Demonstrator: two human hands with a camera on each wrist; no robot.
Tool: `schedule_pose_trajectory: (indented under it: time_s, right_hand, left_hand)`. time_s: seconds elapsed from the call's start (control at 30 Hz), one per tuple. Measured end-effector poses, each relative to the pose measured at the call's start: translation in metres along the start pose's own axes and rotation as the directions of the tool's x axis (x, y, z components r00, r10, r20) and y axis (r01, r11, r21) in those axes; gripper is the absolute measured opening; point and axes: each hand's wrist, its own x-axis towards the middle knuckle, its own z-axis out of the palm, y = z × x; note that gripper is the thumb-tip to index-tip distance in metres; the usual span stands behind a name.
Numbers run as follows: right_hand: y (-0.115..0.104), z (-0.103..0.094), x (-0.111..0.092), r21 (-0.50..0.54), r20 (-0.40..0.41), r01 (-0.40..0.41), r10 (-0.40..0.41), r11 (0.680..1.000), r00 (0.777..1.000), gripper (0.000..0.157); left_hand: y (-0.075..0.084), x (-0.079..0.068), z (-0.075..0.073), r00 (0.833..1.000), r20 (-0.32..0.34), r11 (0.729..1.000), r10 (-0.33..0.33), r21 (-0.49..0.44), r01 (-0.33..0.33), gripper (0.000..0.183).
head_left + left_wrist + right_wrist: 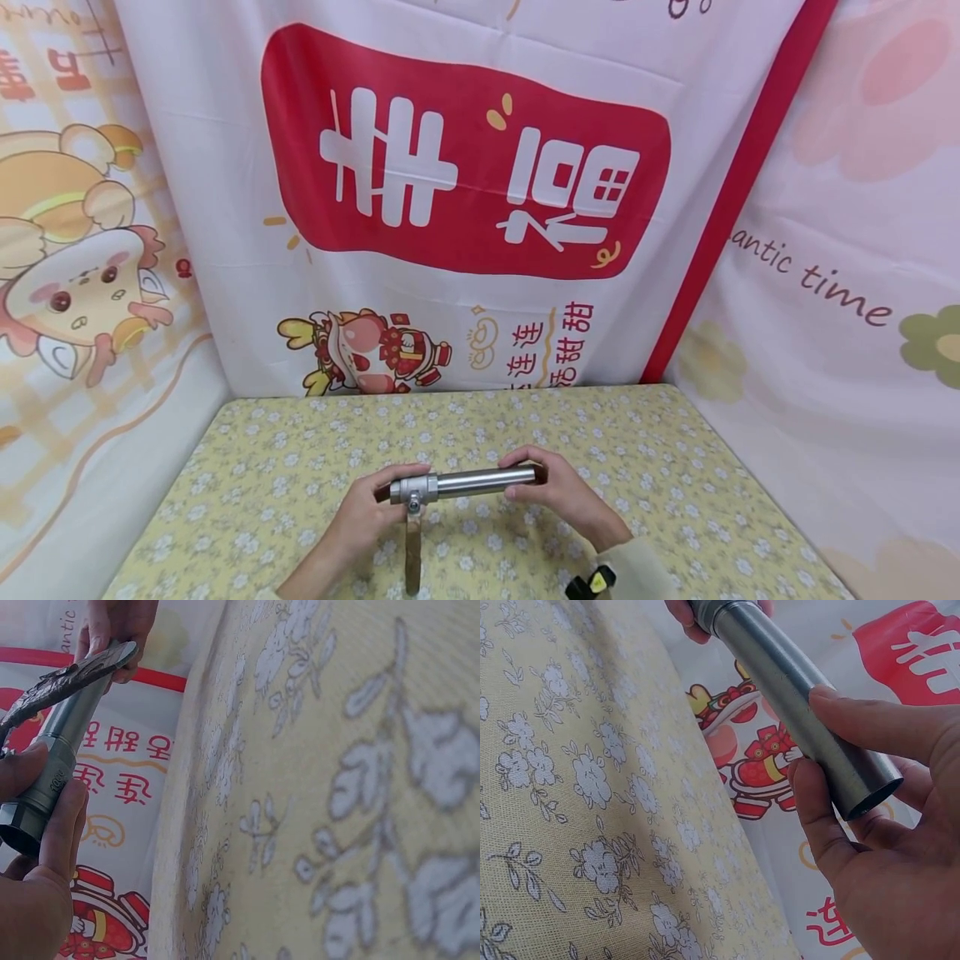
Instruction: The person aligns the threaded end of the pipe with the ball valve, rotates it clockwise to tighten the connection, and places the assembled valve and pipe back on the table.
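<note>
A ball valve (409,490) with a long lever handle (413,554) is joined to a straight steel pipe (480,481), and both are held up above the table. My left hand (365,506) grips the valve body, thumb and fingers on opposite sides; its open hexagonal end shows in the left wrist view. At the pipe's far end, my right hand (557,490) holds the tube between thumb and fingers. The right wrist view shows the pipe's hollow end (874,799) close to the right palm. The lever points toward me in the head view and looks wrapped or worn brown.
Below the hands lies a table with a yellow floral cloth (285,467). A white printed curtain with a red panel (465,158) hangs behind it, and printed cloths hang on the left (90,275) and right (840,250). A dark wrist strap (591,582) sits at the right sleeve.
</note>
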Motion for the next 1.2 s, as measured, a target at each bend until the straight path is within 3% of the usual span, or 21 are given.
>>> schedule_pose_trajectory:
  time_s: [1.2]
  right_hand:
    - [-0.0006, 0.0042, 0.0016, -0.029, -0.099, -0.034, 0.031, 0.999, 0.995, 0.034]
  left_hand:
    - [-0.0017, 0.0003, 0.0003, 1.000, 0.001, 0.999, -0.007, -0.045, 0.007, 0.051]
